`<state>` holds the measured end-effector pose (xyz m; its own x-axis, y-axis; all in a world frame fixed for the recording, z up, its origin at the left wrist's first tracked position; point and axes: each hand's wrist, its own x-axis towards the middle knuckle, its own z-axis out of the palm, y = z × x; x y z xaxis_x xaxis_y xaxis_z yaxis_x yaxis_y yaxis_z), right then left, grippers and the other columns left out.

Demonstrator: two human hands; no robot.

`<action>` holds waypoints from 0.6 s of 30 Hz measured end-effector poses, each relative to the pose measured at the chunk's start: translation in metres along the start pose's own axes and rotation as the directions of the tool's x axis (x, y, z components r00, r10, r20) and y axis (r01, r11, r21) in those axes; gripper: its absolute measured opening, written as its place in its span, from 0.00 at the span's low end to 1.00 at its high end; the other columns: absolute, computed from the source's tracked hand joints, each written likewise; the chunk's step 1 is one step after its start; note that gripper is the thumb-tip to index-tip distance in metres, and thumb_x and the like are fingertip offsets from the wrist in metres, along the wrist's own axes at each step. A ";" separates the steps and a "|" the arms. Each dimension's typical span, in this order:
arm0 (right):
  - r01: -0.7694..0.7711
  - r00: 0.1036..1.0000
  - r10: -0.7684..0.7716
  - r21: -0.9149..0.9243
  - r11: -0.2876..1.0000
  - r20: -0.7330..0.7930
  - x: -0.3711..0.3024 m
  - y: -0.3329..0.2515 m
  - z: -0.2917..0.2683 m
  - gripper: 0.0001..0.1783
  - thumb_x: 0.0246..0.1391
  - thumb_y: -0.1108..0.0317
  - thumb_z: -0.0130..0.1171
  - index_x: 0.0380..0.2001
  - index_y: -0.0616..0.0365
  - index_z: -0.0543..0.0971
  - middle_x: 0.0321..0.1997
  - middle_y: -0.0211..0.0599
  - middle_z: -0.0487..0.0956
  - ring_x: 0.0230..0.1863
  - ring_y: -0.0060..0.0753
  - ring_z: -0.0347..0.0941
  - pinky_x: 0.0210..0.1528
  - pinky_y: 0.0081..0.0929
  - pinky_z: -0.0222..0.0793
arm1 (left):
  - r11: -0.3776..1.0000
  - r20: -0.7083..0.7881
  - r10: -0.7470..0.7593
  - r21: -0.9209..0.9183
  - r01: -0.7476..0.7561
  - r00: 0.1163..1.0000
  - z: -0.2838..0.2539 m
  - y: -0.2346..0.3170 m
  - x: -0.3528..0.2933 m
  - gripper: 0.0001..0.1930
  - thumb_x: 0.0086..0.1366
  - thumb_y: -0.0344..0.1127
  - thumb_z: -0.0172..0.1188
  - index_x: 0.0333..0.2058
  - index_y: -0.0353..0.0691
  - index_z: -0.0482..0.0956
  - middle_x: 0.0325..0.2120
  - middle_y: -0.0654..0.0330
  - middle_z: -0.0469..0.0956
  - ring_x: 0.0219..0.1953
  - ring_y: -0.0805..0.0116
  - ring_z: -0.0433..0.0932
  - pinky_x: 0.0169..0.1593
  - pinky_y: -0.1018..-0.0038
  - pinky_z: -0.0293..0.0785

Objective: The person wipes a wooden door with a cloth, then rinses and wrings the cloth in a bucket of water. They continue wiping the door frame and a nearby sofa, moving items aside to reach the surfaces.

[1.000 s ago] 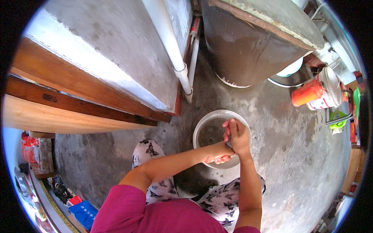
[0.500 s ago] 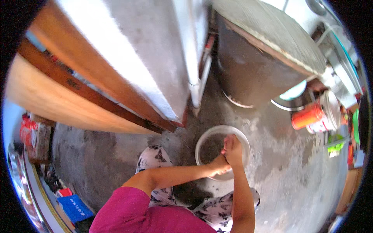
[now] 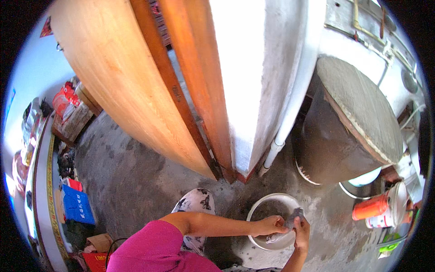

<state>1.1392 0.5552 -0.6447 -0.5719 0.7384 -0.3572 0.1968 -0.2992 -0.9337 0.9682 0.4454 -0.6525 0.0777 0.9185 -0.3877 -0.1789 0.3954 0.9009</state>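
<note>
A round white basin (image 3: 274,196) stands on the floor in front of my knees. Over its right side my two hands work close together on a small, wet-looking grey cloth (image 3: 293,218). My left hand (image 3: 271,225) reaches across from the left, its fingers pinched on the near edge of the cloth. My right hand (image 3: 302,232) grips the cloth from the right, with part of it bunched above the fingers. Folds and fingers hide the cloth's full shape. What lies inside the basin is dim and hard to make out.
Ahead is a wooden door (image 3: 131,90) beside a white wall corner and a pipe (image 3: 275,148). A big dark vat (image 3: 333,140) with a round lid (image 3: 358,104) stands right, near an orange container (image 3: 370,207) and a white bucket (image 3: 398,204). A blue box (image 3: 78,206) sits left.
My hands were clasped tightly together over the basin; now they are slightly apart, with the grey cloth showing between them. The view has shifted, so the door and vat appear further right and lower.
</note>
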 end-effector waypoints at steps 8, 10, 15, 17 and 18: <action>-0.250 0.960 0.122 0.584 0.773 0.251 -0.009 0.017 -0.004 0.38 0.63 0.33 0.50 0.55 0.60 0.74 0.47 0.46 0.83 0.37 0.40 0.83 0.32 0.27 0.76 | 0.988 -0.116 -0.005 -0.156 -0.014 0.993 0.003 0.018 0.011 0.27 0.74 0.54 0.48 0.56 0.35 0.65 0.30 0.61 0.79 0.25 0.69 0.75 0.29 0.71 0.74; -0.236 0.951 0.186 0.189 0.953 0.248 0.002 0.066 -0.012 0.32 0.65 0.39 0.49 0.51 0.60 0.76 0.45 0.49 0.83 0.38 0.45 0.84 0.33 0.33 0.79 | 0.945 -0.150 -0.058 -0.328 0.005 0.987 0.009 0.041 -0.002 0.43 0.68 0.60 0.60 0.66 0.31 0.58 0.30 0.61 0.80 0.25 0.72 0.73 0.29 0.72 0.74; -0.062 0.993 0.107 -0.986 0.153 -0.046 -0.009 0.006 0.043 0.19 0.62 0.48 0.52 0.39 0.49 0.82 0.38 0.45 0.84 0.44 0.55 0.82 0.45 0.55 0.76 | 0.952 -0.246 -0.218 -0.268 0.150 0.944 -0.022 0.007 -0.002 0.41 0.63 0.66 0.62 0.60 0.36 0.70 0.46 0.62 0.79 0.36 0.71 0.77 0.40 0.69 0.77; -0.033 0.970 -0.232 -0.982 0.187 -0.077 0.006 -0.029 0.038 0.14 0.62 0.53 0.57 0.34 0.50 0.83 0.33 0.42 0.83 0.36 0.52 0.82 0.35 0.48 0.77 | 0.869 -0.158 -0.340 -0.429 0.246 0.927 -0.025 0.026 -0.010 0.38 0.62 0.67 0.62 0.59 0.42 0.72 0.45 0.66 0.79 0.39 0.70 0.78 0.43 0.67 0.78; 0.094 0.891 -0.450 -0.941 0.324 -0.066 0.012 -0.059 0.045 0.09 0.61 0.59 0.61 0.34 0.52 0.83 0.33 0.43 0.83 0.33 0.49 0.82 0.33 0.44 0.76 | 0.826 -0.145 -0.394 -0.488 0.281 0.908 -0.025 0.031 -0.015 0.36 0.62 0.67 0.62 0.57 0.45 0.74 0.45 0.67 0.79 0.39 0.70 0.78 0.44 0.66 0.78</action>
<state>1.0853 0.5546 -0.5928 -0.5452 0.8323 0.1000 0.7599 0.5411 -0.3602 0.9366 0.4436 -0.6233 -0.0007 0.6781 -0.7350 -0.6050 0.5849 0.5402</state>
